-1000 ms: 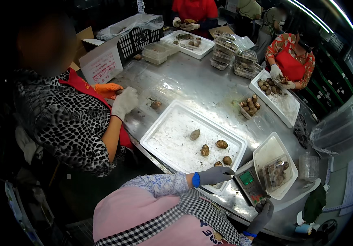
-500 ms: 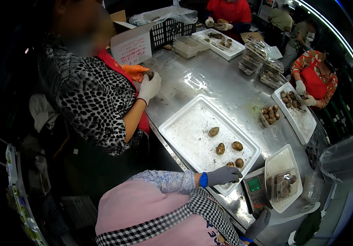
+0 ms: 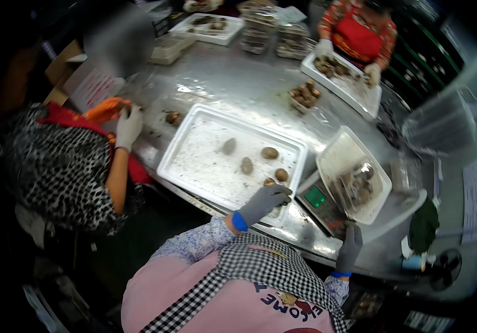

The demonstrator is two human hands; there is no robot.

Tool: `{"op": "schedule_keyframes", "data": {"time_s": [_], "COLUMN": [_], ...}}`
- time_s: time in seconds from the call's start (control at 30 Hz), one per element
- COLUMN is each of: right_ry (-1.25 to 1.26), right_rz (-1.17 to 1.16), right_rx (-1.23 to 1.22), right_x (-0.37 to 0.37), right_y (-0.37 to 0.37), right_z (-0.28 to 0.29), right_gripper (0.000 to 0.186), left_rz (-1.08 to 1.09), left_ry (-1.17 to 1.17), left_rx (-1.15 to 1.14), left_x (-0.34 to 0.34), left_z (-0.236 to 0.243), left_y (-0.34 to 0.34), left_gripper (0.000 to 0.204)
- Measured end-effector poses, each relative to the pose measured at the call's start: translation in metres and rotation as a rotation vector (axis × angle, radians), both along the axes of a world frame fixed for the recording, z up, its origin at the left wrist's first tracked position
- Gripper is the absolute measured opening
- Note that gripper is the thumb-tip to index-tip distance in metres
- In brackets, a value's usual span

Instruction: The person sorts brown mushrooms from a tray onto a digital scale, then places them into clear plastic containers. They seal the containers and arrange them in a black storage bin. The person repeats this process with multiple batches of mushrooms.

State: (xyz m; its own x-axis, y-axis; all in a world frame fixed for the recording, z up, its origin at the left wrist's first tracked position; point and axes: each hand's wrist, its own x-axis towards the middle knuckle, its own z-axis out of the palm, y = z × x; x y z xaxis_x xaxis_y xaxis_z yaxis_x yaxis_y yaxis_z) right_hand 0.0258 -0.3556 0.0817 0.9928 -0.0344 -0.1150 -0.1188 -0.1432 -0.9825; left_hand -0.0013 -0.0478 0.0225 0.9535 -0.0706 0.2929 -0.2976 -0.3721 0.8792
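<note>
My left hand, in a grey glove with a blue cuff, is over the near right corner of a white tray. Its fingers are bent and together; whatever lies under them is hidden. Just beyond the fingers are small brown taro corms, one round and another farther off. My right hand, gloved alike, is at the front edge of a digital scale with a lit green display; its fingers are mostly hidden. A white basin on the scale contains a clear plastic box of corms.
A co-worker on the left handles something small with a gloved hand; a corm lies nearby. Another works over a long white tray. An open box of corms, stacked clear boxes and a small black fan are around.
The view has swung, shifting most of the scene left and up in the picture. A corm now shows on the metal table beside the left co-worker. My hands stay by tray and scale.
</note>
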Motion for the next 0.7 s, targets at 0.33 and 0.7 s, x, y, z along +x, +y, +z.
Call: {"op": "schedule_keyframes", "data": {"time_s": [0.33,0.7], "right_ry": [0.147,-0.289], "right_rz": [-0.011,0.18], "right_rx": [0.082,-0.411], "right_x": [-0.011,0.08], "right_y": [-0.01,0.0], "right_z": [0.004,0.075], "right_gripper": [0.031,0.026], "left_rz": [-0.067,-0.063], "left_ry": [0.709,0.742], "left_rx": [-0.706,-0.667], "left_x": [0.009,0.019], "left_z": [0.023,0.012], "left_y": [-0.023,-0.033], "left_gripper": [0.034,0.036]}}
